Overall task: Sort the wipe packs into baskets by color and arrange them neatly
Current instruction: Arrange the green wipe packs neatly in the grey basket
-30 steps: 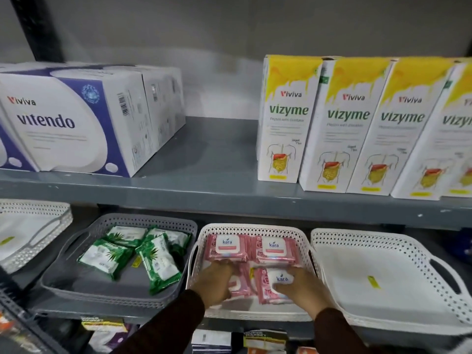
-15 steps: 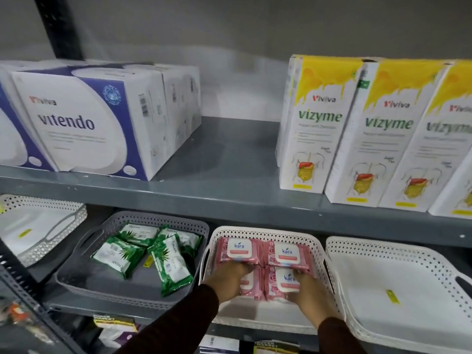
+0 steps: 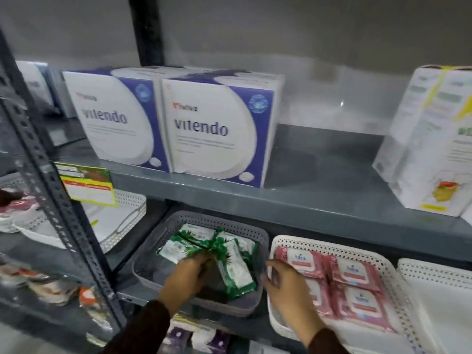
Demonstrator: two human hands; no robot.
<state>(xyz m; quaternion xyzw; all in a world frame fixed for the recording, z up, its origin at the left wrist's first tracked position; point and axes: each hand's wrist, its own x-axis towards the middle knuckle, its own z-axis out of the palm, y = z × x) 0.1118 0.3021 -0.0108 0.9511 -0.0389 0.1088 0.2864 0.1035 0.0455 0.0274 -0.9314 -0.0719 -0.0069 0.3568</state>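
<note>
Ok so right now my left hand [image 3: 187,273] is down in the grey basket [image 3: 163,241], fingers [image 3: 201,259] curled onto the near edge of a green wipe pack [image 3: 178,247]. Can't tell for sure if it's properly gripped or just being nudged, too blurry. The green packs [image 3: 233,261] lie in a jumble, overlapping at odd angles, so I reckon the hand is there to square them up.

My right hand [image 3: 287,290] hangs over the gap between the grey basket and the white basket [image 3: 332,245], fingers spread loose and holding nothing, looks ready to help on the green side.

The pink wipe packs [image 3: 353,273] sit in the white basket in a tidy two-by-two block, flat and touching, so that colour looks done.

Versus half a second ago: both hands were pressed on the pink packs, now they've shifted left to the greens, and the view has swung left too, with the Vitendo boxes [image 3: 212,129] centred on the upper shelf [image 3: 306,190].
</note>
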